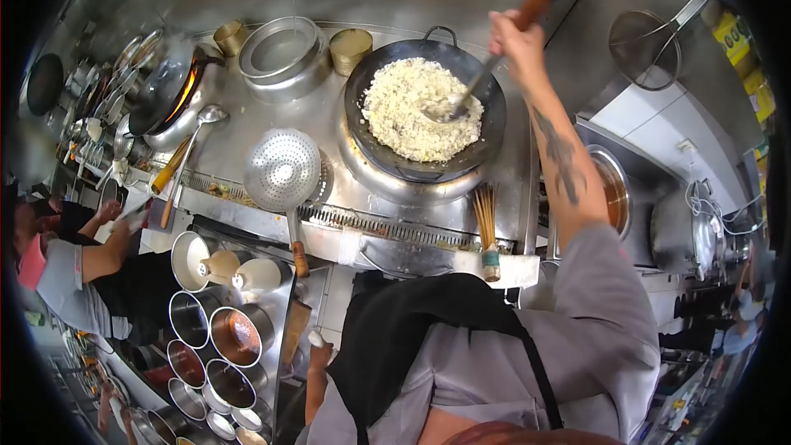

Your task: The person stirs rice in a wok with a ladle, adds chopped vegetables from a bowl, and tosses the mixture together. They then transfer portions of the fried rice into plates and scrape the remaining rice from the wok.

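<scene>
My right hand (519, 39) is closed round the wooden handle of a metal ladle (479, 76), stretched out above the right side of a black wok (495, 119). The ladle's bowl is pressed into a wide heap of fried rice (404, 107), which partly hides it. The wok sits on a round burner ring (387, 185). Low beside my body, my left hand (320, 354) is closed, with a small white end sticking out above it; what it holds cannot be made out.
A perforated strainer (283, 169) lies left of the wok. Behind it stand a metal pot (280, 53) and a tin (351, 49). A bamboo brush (487, 235) rests on the front edge. Sauce pots (239, 336) fill the lower left, near another person (70, 280). A wire skimmer (645, 49) hangs right.
</scene>
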Demonstrator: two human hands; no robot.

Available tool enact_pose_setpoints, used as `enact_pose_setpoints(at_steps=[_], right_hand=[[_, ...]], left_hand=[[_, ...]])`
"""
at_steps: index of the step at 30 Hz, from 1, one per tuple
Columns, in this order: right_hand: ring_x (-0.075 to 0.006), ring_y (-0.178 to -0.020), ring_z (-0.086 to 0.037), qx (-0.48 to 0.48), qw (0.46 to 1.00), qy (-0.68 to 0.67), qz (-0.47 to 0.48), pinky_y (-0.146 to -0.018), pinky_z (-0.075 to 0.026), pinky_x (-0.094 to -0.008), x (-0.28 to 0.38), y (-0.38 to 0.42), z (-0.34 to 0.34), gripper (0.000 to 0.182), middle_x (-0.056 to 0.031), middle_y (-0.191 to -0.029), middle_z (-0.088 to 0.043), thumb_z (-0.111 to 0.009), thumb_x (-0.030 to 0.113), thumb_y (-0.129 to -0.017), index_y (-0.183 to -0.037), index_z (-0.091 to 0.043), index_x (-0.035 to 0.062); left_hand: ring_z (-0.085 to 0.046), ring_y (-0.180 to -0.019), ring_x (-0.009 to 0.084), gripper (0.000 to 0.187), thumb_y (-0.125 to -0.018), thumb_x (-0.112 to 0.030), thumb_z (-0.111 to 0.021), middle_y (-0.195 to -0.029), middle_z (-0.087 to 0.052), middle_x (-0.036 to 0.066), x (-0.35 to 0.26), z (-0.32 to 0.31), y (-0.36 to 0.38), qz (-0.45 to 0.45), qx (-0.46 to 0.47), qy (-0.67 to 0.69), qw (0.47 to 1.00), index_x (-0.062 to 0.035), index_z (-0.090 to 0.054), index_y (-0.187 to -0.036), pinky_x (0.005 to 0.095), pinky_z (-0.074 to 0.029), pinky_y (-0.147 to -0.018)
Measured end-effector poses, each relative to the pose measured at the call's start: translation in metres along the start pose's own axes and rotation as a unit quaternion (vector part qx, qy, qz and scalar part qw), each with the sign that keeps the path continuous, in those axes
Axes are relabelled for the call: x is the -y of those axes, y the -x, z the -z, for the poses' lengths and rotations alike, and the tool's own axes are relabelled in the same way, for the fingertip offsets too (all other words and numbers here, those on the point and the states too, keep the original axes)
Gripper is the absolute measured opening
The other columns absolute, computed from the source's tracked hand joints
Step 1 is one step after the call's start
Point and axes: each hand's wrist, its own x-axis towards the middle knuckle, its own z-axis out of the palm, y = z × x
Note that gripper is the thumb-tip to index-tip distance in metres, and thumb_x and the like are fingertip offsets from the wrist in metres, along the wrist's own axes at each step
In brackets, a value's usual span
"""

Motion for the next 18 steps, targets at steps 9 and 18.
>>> enact_pose_setpoints(at_steps=[9, 18], right_hand=[[-0.0088, -0.046, -0.045, -0.001, 1.0, -0.016, -0.027, -0.046, -0.038, -0.0273, 0.016, 0.028, 0.029, 0.018, 0.0006, -0.058, -0.047, -0.059, 0.006, -0.084, -0.071, -0.047, 0.0074], [-0.0116, -0.043, -0.042, -0.014, 0.999, -0.019, -0.021, -0.044, -0.038, -0.0284, 0.014, 0.032, 0.024, 0.021, 0.0009, -0.056, -0.043, -0.055, 0.008, -0.086, -0.07, -0.042, 0.0084]], left_hand=[[-0.057, -0.06, 0.022, 0.02, -0.075, -0.018, -0.062, -0.067, -0.057, 0.009, 0.051, 0.003, -0.032, -0.051, 0.021, -0.153, 0.987, -0.0016, -0.053, -0.083, 0.0362, -0.046, -0.053], [-0.059, -0.062, 0.0268, 0.025, -0.074, -0.019, -0.063, -0.07, -0.059, 0.011, -0.007, 0.0, -0.033, -0.002, 0.044, -0.107, 0.993, 0.0015, -0.054, -0.083, 0.0398, -0.047, -0.057]])
